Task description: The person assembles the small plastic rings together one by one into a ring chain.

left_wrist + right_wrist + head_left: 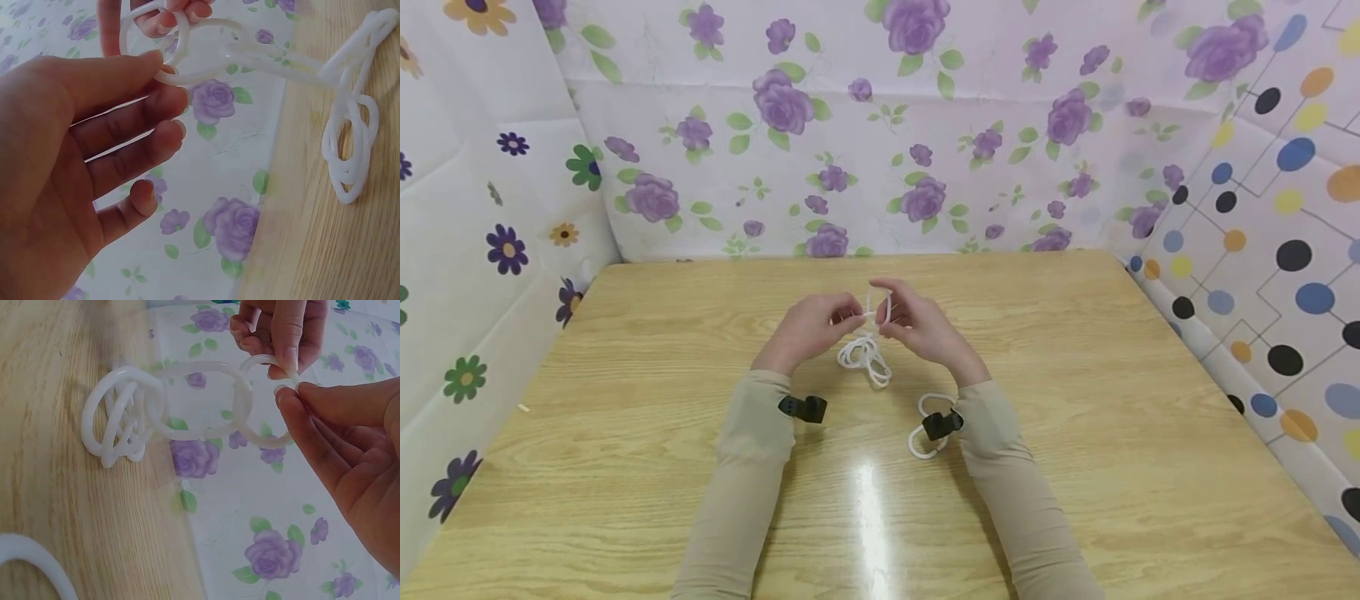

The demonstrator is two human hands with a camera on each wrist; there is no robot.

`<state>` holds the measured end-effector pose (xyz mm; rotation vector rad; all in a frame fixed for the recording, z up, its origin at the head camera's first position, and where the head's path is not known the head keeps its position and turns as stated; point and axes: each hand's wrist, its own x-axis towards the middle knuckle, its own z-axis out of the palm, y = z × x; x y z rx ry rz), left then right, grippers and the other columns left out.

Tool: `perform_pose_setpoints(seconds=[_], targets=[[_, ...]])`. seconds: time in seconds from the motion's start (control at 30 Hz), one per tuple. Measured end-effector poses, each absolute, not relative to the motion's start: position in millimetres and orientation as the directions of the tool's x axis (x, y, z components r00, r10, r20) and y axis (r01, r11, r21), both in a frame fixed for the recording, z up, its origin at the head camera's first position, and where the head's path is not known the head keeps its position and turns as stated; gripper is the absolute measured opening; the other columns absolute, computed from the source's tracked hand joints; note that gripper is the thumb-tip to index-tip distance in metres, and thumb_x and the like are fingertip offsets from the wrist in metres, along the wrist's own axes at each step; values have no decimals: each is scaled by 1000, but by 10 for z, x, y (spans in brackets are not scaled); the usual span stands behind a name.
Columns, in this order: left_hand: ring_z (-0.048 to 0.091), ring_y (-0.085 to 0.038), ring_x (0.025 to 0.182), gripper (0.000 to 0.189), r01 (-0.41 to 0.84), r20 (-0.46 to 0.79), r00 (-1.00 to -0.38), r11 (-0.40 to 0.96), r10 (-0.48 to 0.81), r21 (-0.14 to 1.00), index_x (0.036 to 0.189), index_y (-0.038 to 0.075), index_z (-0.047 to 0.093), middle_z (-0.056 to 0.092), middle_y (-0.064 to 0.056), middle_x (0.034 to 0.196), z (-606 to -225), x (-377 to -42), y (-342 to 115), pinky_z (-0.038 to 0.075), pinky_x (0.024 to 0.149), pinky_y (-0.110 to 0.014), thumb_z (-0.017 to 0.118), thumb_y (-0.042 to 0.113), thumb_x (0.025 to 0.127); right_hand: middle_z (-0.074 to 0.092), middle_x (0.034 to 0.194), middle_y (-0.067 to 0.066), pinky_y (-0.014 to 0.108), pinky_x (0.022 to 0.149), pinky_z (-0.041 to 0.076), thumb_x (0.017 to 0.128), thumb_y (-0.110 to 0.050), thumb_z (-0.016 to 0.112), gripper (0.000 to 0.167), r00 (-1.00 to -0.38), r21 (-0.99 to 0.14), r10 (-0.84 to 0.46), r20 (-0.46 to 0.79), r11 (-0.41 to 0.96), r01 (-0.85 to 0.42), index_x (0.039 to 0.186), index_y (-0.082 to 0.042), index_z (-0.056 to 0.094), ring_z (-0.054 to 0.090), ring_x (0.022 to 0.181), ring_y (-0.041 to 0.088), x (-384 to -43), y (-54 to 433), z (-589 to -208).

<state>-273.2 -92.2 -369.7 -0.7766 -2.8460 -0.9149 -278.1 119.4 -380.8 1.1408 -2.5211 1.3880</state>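
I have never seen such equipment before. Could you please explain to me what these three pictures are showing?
There is no robot here: one person works with two bare hands. The wide picture comes from a camera on the head, looking forward and down. The other two come from the left wrist camera and the right wrist camera, each watching its own hand. On the wooden table lies a heap of joined white links, with more white loops by the right wrist. Links lead up from the heap to the left hand and right hand, which both pinch white link material between thumb and finger. Whether it is the same link is hard to tell.
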Motion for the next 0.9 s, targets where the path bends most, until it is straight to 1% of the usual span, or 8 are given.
perform_pose_setpoints(seconds=[0.17, 0.3, 0.47, 0.63, 0.7, 0.8, 0.9], targets=[[56, -17, 73, 26, 465, 187, -877, 684, 442, 563, 101, 12, 69, 69, -7, 85, -3704, -2726, -917, 45, 68, -31, 54, 34, 99, 62, 95, 16, 28, 77, 56, 89, 7, 62, 60, -734, -726, -565, 378, 311, -613, 142, -7, 37, 63, 80, 21, -2786, 1189, -3810], [52, -17, 67, 29, 437, 168, -889, 680, 425, 590, 104, 12, 69, 67, -10, 82, -3698, -2725, -916, 42, 63, -30, 50, 34, 101, 62, 95, 16, 27, 75, 55, 88, 6, 64, 59, -748, -759, -555, 364, 289, -584, 139, -7, 38, 61, 79, 20, -2784, 1181, -3810], [46, -15, 64, 29, 432, 168, -891, 677, 421, 595, 108, 10, 70, 58, -4, 73, -3687, -2725, -914, 38, 62, -29, 52, 32, 101, 60, 96, 21, 24, 73, 53, 88, 7, 64, 56, -755, -800, -562, 338, 252, -545, 135, -3, 35, 59, 80, 20, -2794, 1157, -3819], [47, -15, 64, 25, 427, 173, -894, 669, 413, 608, 105, 11, 70, 58, -2, 72, -3679, -2723, -916, 39, 63, -28, 56, 31, 99, 59, 96, 20, 22, 71, 52, 88, 7, 64, 54, -755, -811, -565, 332, 238, -534, 132, 0, 33, 59, 78, 20, -2805, 1137, -3841], [47, -15, 63, 22, 423, 176, -896, 665, 408, 615, 102, 12, 69, 58, -2, 72, -3674, -2716, -920, 39, 62, -28, 57, 30, 98, 59, 96, 20, 22, 72, 52, 88, 6, 65, 54, -756, -817, -566, 328, 231, -528, 131, -2, 33, 60, 78, 21, -2802, 1131, -3841], [46, -14, 62, 19, 427, 185, -895, 661, 407, 617, 99, 13, 68, 57, -2, 71, -3675, -2713, -927, 38, 61, -28, 58, 29, 97, 59, 95, 19, 25, 72, 53, 90, 2, 63, 49, -761, -822, -564, 322, 233, -520, 129, -2, 34, 61, 79, 24, -2800, 1133, -3840], [47, -14, 62, 18, 436, 200, -893, 661, 403, 611, 97, 13, 68, 56, -1, 70, -3673, -2708, -927, 38, 60, -28, 59, 29, 97, 61, 96, 19, 34, 74, 55, 94, -4, 60, 35, -775, -814, -541, 327, 255, -522, 123, -1, 39, 63, 84, 30, -2794, 1146, -3831]])
